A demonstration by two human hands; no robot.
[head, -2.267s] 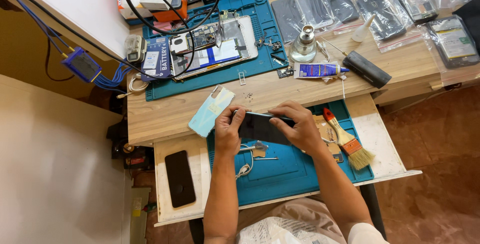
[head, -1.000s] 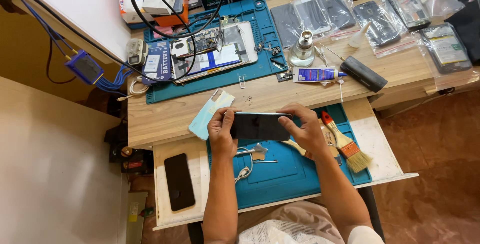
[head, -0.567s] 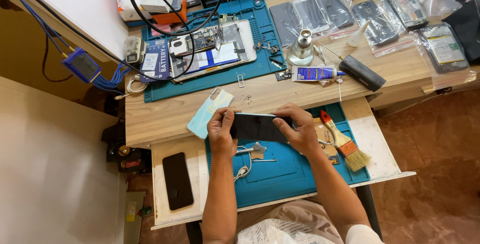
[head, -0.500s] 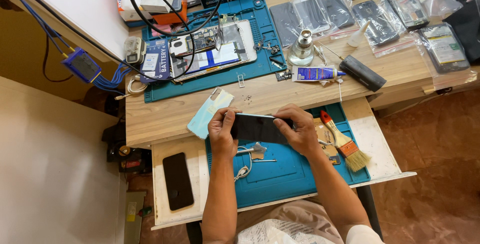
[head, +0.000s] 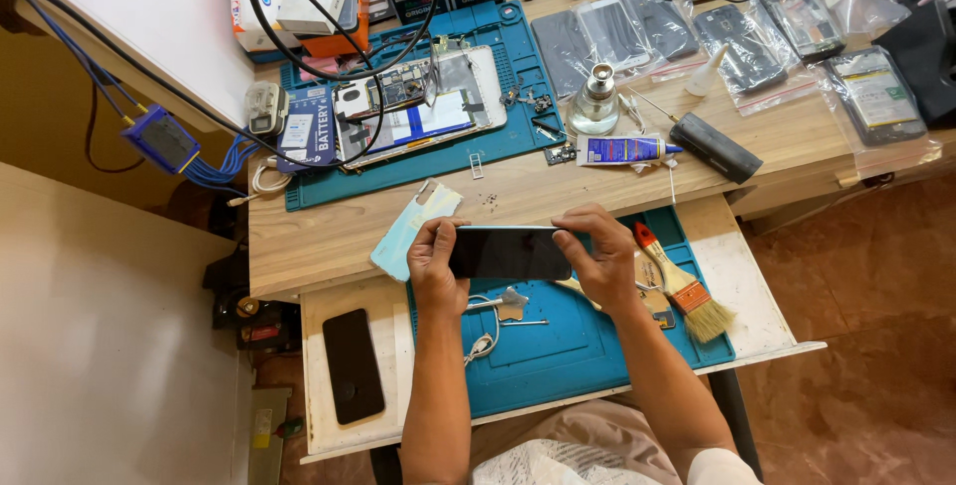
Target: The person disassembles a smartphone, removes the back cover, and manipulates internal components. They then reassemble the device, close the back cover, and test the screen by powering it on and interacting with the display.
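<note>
Both hands grip one dark smartphone [head: 510, 252], held level and lengthwise, screen up. Left hand [head: 435, 264] closed on its left end, thumb lying over the glass; right hand [head: 601, 256] closed on its right end, fingers curled over the top edge.

Landmark: blue work mat [head: 578, 346] on the pull-out shelf of the counter [head: 329, 236].
- Smartphone: just above the mat's upper edge, not touching it.
- Paintbrush [head: 682, 286] with red-and-wood handle: on the mat's right part, bristles toward the right corner.
- Metal tweezers [head: 501, 299] and a thin white cable [head: 488, 338]: on the mat, below the smartphone.
- Second black phone [head: 353, 365]: flat on the shelf, well left of the mat.
- Pale blue phone cover [head: 410, 230]: off the mat's upper-left corner, partly behind the left hand.
- Glue tube [head: 625, 150] and black bar-shaped tool [head: 715, 147]: on the counter beyond the mat.
</note>
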